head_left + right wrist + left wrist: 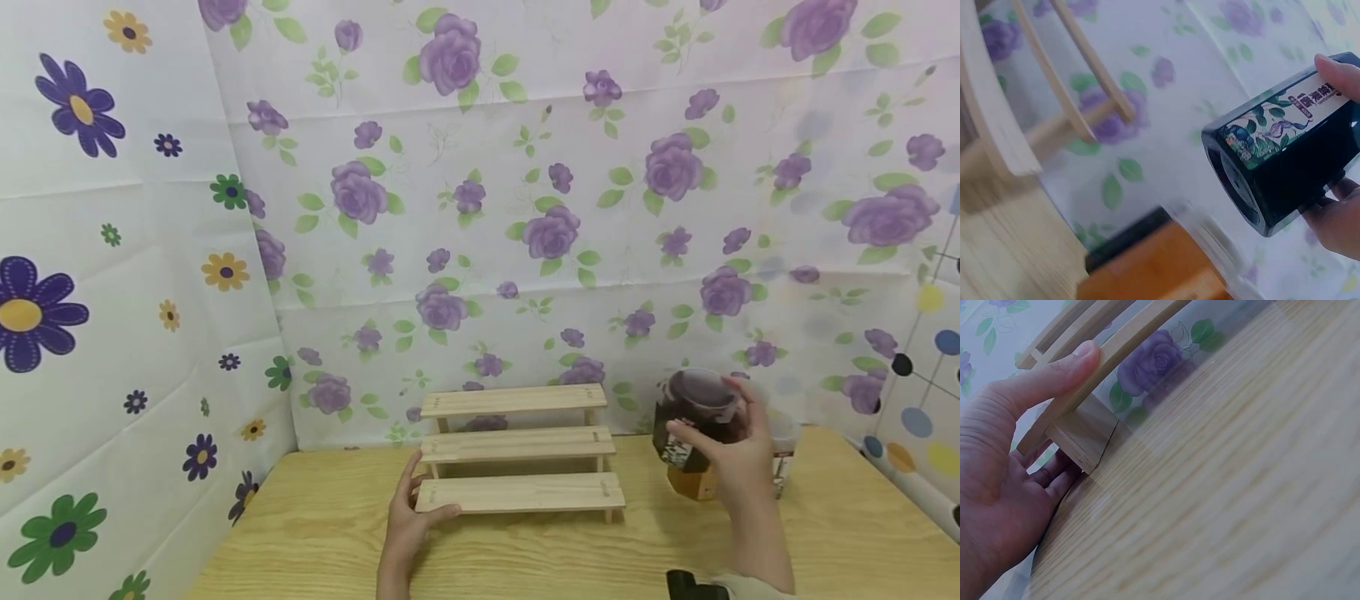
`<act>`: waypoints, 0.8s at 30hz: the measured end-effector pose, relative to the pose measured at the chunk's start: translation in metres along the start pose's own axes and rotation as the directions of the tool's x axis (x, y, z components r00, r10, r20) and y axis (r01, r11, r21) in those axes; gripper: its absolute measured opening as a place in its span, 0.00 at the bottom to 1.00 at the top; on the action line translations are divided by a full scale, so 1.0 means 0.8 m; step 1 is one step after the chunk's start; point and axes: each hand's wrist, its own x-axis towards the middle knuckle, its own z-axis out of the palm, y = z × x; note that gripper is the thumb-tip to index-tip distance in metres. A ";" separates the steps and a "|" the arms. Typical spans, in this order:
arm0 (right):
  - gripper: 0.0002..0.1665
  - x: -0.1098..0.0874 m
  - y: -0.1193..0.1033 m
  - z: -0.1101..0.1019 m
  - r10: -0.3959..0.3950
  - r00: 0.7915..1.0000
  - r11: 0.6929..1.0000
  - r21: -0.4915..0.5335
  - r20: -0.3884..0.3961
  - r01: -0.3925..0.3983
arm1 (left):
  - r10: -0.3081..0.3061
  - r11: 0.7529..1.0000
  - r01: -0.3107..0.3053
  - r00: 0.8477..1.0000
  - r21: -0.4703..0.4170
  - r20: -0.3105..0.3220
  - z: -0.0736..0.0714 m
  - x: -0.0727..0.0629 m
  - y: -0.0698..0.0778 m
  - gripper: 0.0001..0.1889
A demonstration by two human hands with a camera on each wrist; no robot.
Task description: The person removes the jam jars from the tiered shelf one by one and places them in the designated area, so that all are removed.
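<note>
A pale wooden three-tier rack (519,493) stands on the table. My left hand (403,525) grips the left end of its lowest step; in the left wrist view the thumb (1079,365) lies on the board and the other fingers reach behind the leg. To the rack's right, my right hand (742,454) holds a dark jar (1279,150) with a printed label, thumb on one side and fingers on the other. The jar is raised and tilted, its wide round end up in the head view. Just below it is an orange container (692,483), partly hidden by the hand.
A clear-topped container (783,450) stands at the right behind my right hand, partly covered. The wood-grain table (315,533) ends at a flowered cloth backdrop (495,275), with more patterned cloth (150,275) along the left.
</note>
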 end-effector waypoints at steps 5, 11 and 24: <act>0.53 0.005 -0.005 -0.026 0.037 0.987 0.981 0.196 -0.158 -0.006 | 0.002 1.000 -0.002 1.000 -0.002 0.007 0.000 -0.001 0.000 0.58; 0.54 0.012 0.002 -0.057 0.101 0.956 0.963 0.268 -0.275 -0.025 | 0.001 1.000 -0.001 1.000 0.009 -0.001 0.001 -0.002 0.001 0.58; 0.54 0.018 0.043 -0.106 0.252 0.924 0.965 0.141 -0.286 -0.219 | -0.015 1.000 0.015 1.000 0.022 0.000 0.001 0.001 -0.002 0.58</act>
